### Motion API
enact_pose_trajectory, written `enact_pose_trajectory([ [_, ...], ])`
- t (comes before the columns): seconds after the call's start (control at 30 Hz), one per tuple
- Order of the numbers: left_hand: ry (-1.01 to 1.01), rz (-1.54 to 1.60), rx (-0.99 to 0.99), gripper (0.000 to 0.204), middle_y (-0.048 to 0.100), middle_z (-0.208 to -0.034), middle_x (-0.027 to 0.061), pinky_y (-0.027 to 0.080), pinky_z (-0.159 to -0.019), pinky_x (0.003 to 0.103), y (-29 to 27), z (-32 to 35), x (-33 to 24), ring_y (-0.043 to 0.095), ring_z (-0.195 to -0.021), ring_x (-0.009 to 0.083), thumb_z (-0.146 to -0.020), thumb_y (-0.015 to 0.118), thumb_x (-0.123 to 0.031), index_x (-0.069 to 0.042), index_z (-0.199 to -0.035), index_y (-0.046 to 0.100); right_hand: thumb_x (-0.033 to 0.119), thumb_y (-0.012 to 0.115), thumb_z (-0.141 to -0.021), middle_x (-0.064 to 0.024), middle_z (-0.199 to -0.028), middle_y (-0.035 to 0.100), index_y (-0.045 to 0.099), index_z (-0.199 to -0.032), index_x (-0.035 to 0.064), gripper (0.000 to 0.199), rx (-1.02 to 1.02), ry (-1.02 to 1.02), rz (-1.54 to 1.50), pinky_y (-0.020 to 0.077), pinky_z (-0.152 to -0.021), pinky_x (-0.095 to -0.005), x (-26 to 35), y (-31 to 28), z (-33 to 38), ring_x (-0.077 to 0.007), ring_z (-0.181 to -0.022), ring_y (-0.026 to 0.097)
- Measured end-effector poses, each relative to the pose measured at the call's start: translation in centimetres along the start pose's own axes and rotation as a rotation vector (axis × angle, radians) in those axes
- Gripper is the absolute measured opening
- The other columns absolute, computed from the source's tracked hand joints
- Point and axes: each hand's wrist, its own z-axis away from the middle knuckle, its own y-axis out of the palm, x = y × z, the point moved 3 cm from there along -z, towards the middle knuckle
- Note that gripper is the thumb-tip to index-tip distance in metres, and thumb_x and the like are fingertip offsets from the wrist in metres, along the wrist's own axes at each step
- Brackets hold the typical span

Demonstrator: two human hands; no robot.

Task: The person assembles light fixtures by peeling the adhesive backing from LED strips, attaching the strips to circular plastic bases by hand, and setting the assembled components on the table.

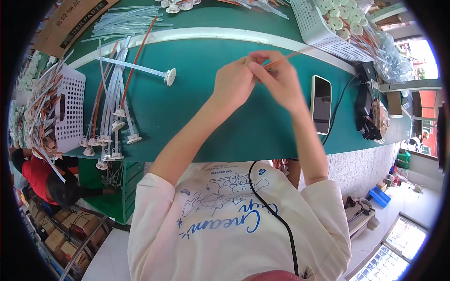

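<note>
In front of me, over the green table, my left hand (233, 80) and my right hand (282, 83) meet with their fingers pinched together. A thin orange strip (280, 60) shows between the fingers and sticks out to the right past my right hand. Its other end is hidden in the hands, and my right hand is slightly smeared by motion. Left of them lies a clear strip with small dots and a round white disc (170, 77) at its end. A bundle of clear and orange strips (112, 105) with white end pieces lies farther left.
A white perforated basket (72, 100) of strips stands at the left edge. Another white basket (316, 35) with round discs is far right. A phone (321, 105), a cable (340, 105) and a black device (365, 100) lie right. Clear tubes (124, 23) lie behind. A person (47, 182) is lower left.
</note>
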Motion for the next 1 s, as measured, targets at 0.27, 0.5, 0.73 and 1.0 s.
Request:
enact_pose_trajectory([
  [0.27,0.136,0.131,0.058,0.039,0.055,-0.093,0.0106,0.042,-0.081,0.037,-1.6,2.7,3.2,0.052,-0.094,0.0287,-0.072,0.070,-0.021,-0.008,-0.107,0.059,0.015,0.044,-0.094,-0.0121,-0.092,0.059,0.050,-0.107,-0.0035,0.023,0.004,0.148,-0.464,0.0502,-0.073,-0.0283,-3.1,0.5,0.2,-0.0173,-0.079,0.060],
  [0.5,-0.032,0.233,0.001,0.040,0.055,-0.090,0.0099,0.046,-0.072,0.036,-1.1,2.5,3.0,0.056,-0.085,0.0279,-0.069,0.073,-0.017,-0.006,-0.104,0.056,0.014,0.045,-0.094,-0.0156,-0.101,0.058,0.046,-0.109,-0.0035,0.023,-0.041,0.174,-0.541,0.0482,-0.081,-0.0314,-3.3,2.0,0.9,-0.0205,-0.089,0.058],
  [0.73,0.049,0.319,0.009,0.042,0.054,-0.088,0.0098,0.048,-0.068,0.035,-1.0,2.6,3.6,0.058,-0.079,0.0278,-0.068,0.074,-0.017,-0.005,-0.103,0.054,0.014,0.045,-0.094,-0.0185,-0.105,0.057,0.046,-0.110,-0.0048,0.024,-0.067,0.139,-0.523,0.0470,-0.084,-0.0310,-4.0,1.1,0.4,-0.0200,-0.090,0.058],
  [1.0,-0.028,0.087,-0.019,0.041,0.054,-0.086,0.0090,0.046,-0.068,0.037,-0.6,2.5,2.5,0.057,-0.077,0.0278,-0.067,0.075,-0.021,-0.006,-0.099,0.056,0.021,0.036,-0.098,-0.0212,-0.097,0.061,0.047,-0.103,-0.0026,0.026,-0.048,0.055,-0.451,0.0501,-0.078,-0.0321,-4.0,0.6,0.6,-0.0203,-0.081,0.061],
])
